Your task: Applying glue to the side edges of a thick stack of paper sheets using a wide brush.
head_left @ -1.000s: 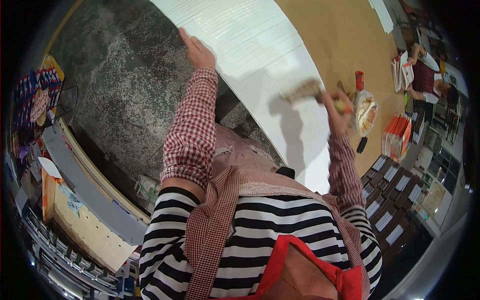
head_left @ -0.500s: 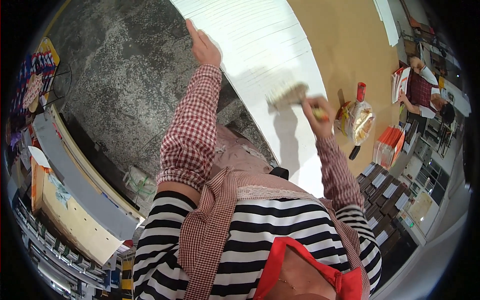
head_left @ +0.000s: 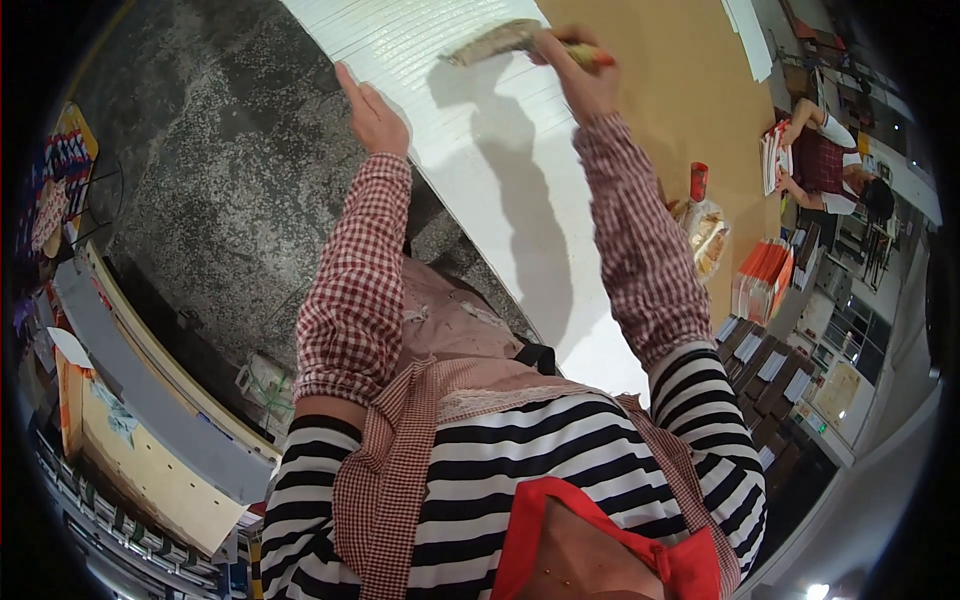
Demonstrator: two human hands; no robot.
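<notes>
My right hand (head_left: 583, 78) is closed round the handle of a wide, flat brush (head_left: 495, 42); red and yellow show on the handle. Pale bristles hang over the far part of a long white stack of paper (head_left: 540, 220), whose surface carries many fine lines, like overlapping sheet edges. Whether the bristle tips touch the paper, I cannot tell. My left hand (head_left: 378, 118) rests at the stack's left edge with its fingers stretched out, holding nothing. Both forearms wear red-and-white checked sleeves.
The stack lies on a brown tabletop (head_left: 670, 70). To its right sit a clear bag with yellowish contents (head_left: 708, 235), a red cylinder (head_left: 699, 180) and orange-and-white bundles (head_left: 762, 280). A co-worker (head_left: 828, 165) handles papers at far right. Speckled floor (head_left: 220, 170) lies left.
My right hand has carried the brush farther away and to the left over the paper. My left hand stays at the edge; the whole view has shifted slightly.
</notes>
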